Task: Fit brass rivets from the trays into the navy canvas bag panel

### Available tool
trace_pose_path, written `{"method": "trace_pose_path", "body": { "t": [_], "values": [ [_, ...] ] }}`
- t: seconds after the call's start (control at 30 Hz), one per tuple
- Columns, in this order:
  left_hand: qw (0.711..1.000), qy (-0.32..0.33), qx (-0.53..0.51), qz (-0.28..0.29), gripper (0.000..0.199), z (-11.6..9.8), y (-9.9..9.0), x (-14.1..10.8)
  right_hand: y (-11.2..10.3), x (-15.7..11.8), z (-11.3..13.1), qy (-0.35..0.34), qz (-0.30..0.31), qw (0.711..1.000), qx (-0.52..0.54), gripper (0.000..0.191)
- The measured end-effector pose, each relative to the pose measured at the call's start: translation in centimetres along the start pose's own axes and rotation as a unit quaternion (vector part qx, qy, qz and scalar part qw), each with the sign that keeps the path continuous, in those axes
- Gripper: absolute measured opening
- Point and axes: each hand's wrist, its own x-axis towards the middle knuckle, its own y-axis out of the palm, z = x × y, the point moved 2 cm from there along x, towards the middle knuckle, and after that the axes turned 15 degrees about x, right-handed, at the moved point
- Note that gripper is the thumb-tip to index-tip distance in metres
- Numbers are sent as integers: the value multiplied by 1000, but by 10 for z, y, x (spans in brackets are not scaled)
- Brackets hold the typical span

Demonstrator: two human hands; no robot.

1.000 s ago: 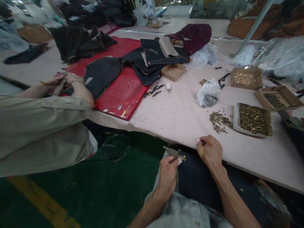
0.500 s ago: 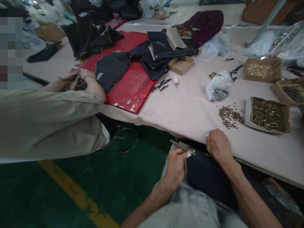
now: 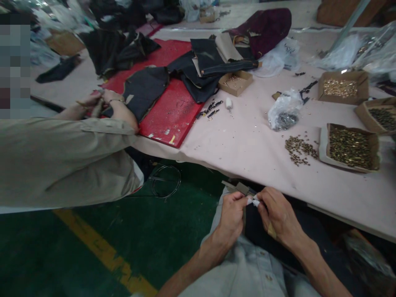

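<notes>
Both hands meet just below the near edge of the table (image 3: 247, 152). The left hand (image 3: 232, 216) has its fingers clamped on a small metal tool (image 3: 239, 188) and one end of a white scrap (image 3: 253, 201); the right hand (image 3: 276, 214) pinches the scrap's other end. Far right on the table lie loose rivets (image 3: 298, 149) beside a cardboard box (image 3: 349, 147). At far left a co-worker's sleeve (image 3: 62, 161) reaches to a red board (image 3: 173, 111)

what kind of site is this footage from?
Probably a garment or bag workshop: cut dark fabric pieces on a red board, cardboard trays of small metal fittings on a long cloth-covered table, and a co-worker's sleeve alongside.
</notes>
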Motion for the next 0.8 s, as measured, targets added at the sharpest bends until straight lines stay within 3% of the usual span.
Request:
{"method": "trace_pose_path", "body": {
  "t": [0.13, 0.33, 0.57, 0.8],
  "values": [
    [1000, 6, -12, 1, 28, 3, -1, -1, -1, -3, -5, 8, -34, 999, 8, 13],
    [1000, 29, 6, 2, 30, 4, 2, -5, -2, -7, -3, 3, -18, 1000, 22, 13],
    [998, 45, 43, 7, 30, 0, 7, -11, -10, -7, 4, 103, -110, 985, 86, 8],
    [998, 29, 43, 37, 31, 7, 6, -10, -10, -14, 8, 171, -147, 970, 95, 6]
  ]
}}
